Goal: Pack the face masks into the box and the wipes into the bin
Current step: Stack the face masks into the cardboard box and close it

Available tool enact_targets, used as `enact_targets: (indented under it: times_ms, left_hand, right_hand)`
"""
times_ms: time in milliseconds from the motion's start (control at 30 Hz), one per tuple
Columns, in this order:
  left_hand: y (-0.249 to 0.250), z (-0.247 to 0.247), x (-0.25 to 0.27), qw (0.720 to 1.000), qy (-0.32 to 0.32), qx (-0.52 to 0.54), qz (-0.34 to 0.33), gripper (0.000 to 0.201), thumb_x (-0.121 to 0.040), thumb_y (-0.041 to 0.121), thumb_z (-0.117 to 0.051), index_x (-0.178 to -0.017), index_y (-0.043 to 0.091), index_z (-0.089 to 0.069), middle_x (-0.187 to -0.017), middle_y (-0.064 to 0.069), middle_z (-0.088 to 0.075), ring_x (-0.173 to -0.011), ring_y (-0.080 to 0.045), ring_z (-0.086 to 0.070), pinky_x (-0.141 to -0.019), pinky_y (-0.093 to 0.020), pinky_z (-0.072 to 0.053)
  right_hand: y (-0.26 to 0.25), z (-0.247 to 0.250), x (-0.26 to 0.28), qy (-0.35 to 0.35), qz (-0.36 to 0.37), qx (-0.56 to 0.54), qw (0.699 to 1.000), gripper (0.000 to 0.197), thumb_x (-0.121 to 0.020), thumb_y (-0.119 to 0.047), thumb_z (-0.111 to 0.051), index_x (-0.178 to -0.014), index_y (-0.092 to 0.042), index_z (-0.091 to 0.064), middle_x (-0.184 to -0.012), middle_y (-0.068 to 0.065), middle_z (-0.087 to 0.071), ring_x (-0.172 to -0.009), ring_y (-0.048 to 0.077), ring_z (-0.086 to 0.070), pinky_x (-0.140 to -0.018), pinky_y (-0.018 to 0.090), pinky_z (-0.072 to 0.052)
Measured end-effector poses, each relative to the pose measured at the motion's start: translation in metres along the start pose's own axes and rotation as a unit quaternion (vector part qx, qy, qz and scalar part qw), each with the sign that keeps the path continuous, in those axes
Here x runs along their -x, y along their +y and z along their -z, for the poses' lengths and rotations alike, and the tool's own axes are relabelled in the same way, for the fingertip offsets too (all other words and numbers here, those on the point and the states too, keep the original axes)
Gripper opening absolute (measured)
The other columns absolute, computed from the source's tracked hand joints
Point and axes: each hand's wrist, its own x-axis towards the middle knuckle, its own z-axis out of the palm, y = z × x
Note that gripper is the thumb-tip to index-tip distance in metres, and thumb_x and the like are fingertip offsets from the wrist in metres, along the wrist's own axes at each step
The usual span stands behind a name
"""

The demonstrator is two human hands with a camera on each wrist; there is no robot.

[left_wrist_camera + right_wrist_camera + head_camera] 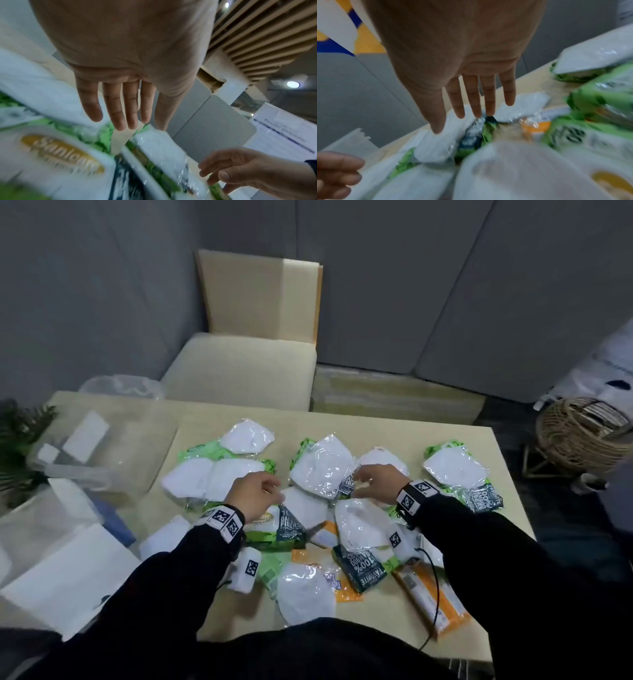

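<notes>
Several white face masks in clear wrap, such as one [322, 467] at the middle and another [305, 590] near me, lie mixed with green wipes packs [277, 529] on the beige table [394, 618]. My left hand [260, 491] hovers over a wipes pack [60, 151] with straight fingers [120, 108] and holds nothing. To its right, my right hand [375, 482] reaches over the masks, fingers [479, 101] spread and empty, near a mask [436, 146]. A clear plastic bin [150, 440] stands at the left. A white open box [68, 573] sits at the lower left.
Orange flat packs [435, 601] lie at the table's near right. A beige chair [239, 371] stands behind the table, a woven basket [579, 433] to the right, and a green plant [17, 440] at the far left.
</notes>
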Motion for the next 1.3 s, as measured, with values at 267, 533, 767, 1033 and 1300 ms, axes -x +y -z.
enact_targets:
  times_ms: [267,533,767,1033,1300]
  left_hand:
    - [0.000,-0.039,-0.012,0.996,-0.045,-0.073,0.013,0.067,-0.081,0.045,-0.084,-0.139,0.021,-0.058,-0.100,0.005,-0.066,-0.091,-0.016,-0.063,-0.083,-0.032,-0.052]
    - [-0.015,-0.037,-0.016,0.973,-0.048,-0.223,-0.029,0.086,-0.074,0.054,-0.084,-0.147,0.025,-0.049,-0.143,-0.007,-0.045,-0.130,-0.030,-0.046,-0.105,-0.043,-0.048]
    - [-0.020,-0.025,-0.020,0.985,-0.052,-0.146,-0.078,0.056,-0.072,0.031,-0.088,-0.120,0.027,-0.059,-0.117,0.000,-0.066,-0.107,-0.023,-0.062,-0.090,-0.035,-0.051]
    - [-0.028,-0.003,-0.025,0.995,-0.048,-0.034,-0.076,0.026,-0.081,0.022,-0.082,-0.100,0.029,-0.066,-0.108,0.005,-0.062,-0.093,-0.016,-0.063,-0.085,-0.033,-0.053]
    - [-0.053,0.043,0.017,0.994,0.070,0.079,0.020,0.007,-0.088,0.020,-0.077,-0.093,0.023,-0.073,-0.091,0.008,-0.073,-0.083,-0.007,-0.067,-0.078,-0.025,-0.054]
  right_hand:
    - [0.003,-0.044,0.006,-0.057,-0.065,0.066,0.994,0.057,-0.082,-0.048,-0.082,-0.132,-0.028,-0.063,-0.126,-0.003,-0.064,-0.109,0.019,-0.059,-0.088,0.030,-0.049]
    - [-0.025,-0.063,0.004,-0.002,-0.136,0.128,0.982,0.059,-0.078,-0.052,-0.083,-0.124,-0.028,-0.057,-0.127,0.003,-0.063,-0.120,0.030,-0.058,-0.107,0.047,-0.046]
    - [-0.029,-0.057,0.018,0.102,-0.166,-0.055,0.979,0.043,-0.077,-0.008,-0.082,-0.111,-0.027,-0.063,-0.101,0.001,-0.067,-0.092,0.021,-0.064,-0.081,0.031,-0.050]
    - [-0.058,-0.063,0.016,0.206,-0.133,-0.160,0.956,0.019,-0.085,-0.011,-0.077,-0.097,-0.024,-0.069,-0.094,-0.004,-0.070,-0.082,0.014,-0.063,-0.073,0.027,-0.050]
    - [-0.123,-0.081,-0.013,0.068,0.006,-0.207,0.976,0.010,-0.087,-0.019,-0.078,-0.093,-0.024,-0.072,-0.088,-0.007,-0.075,-0.085,0.012,-0.071,-0.081,0.028,-0.053]
